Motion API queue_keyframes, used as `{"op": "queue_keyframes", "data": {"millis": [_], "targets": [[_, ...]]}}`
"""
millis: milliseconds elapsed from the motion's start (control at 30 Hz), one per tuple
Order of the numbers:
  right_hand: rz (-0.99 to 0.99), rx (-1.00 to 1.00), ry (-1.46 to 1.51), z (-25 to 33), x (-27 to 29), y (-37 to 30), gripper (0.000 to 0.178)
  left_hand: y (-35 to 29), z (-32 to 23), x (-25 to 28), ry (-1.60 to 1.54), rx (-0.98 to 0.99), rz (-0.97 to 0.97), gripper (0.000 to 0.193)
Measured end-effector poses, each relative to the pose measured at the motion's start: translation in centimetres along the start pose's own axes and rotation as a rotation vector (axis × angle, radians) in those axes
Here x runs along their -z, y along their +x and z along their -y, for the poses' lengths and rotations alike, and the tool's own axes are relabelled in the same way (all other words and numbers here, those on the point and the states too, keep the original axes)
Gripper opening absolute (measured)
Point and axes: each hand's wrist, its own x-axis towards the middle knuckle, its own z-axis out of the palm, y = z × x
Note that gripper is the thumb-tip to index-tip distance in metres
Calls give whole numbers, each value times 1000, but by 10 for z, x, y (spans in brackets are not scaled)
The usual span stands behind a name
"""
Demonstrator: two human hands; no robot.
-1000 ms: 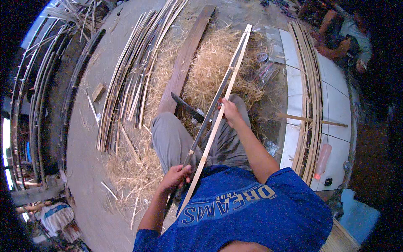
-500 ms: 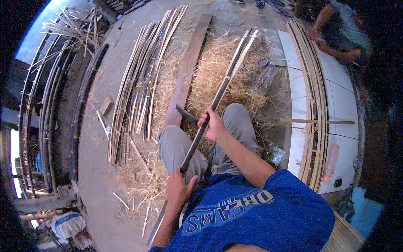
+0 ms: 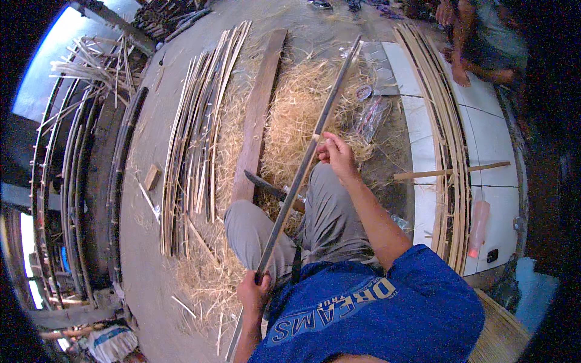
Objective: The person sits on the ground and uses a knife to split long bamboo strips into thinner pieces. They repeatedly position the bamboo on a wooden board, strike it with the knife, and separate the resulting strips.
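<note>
A long dark bamboo strip slants from my lap up over the shavings, with a pale patch at a joint near its middle. My left hand is closed round its lower part beside my left knee. My right hand is beside the pale joint, fingers curled inward and their tips close to the strip. Whether they touch it or pinch anything, I cannot make out. A dark curved knife blade lies between my knees, passing behind the strip.
A pile of shavings and a brown plank lie ahead. Split bamboo strips are on the floor at left; more strips rest on white tiles at right, under a crosswise stick. Another person's leg is at upper right.
My right hand has left its grip on the strip and moved farther up, to the right of the pale joint. The pale split piece beside the strip's upper end no longer shows apart.
</note>
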Motion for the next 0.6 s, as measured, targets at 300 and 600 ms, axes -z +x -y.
{"op": "queue_keyframes", "data": {"millis": [300, 600], "targets": [[32, -48, 125, 12, 21, 17, 21, -2, 5, -17, -72, -64, -14, 29], [351, 231, -477, 19, 34, -3, 20, 2, 2, -32, -41, -59, 5, 25]]}}
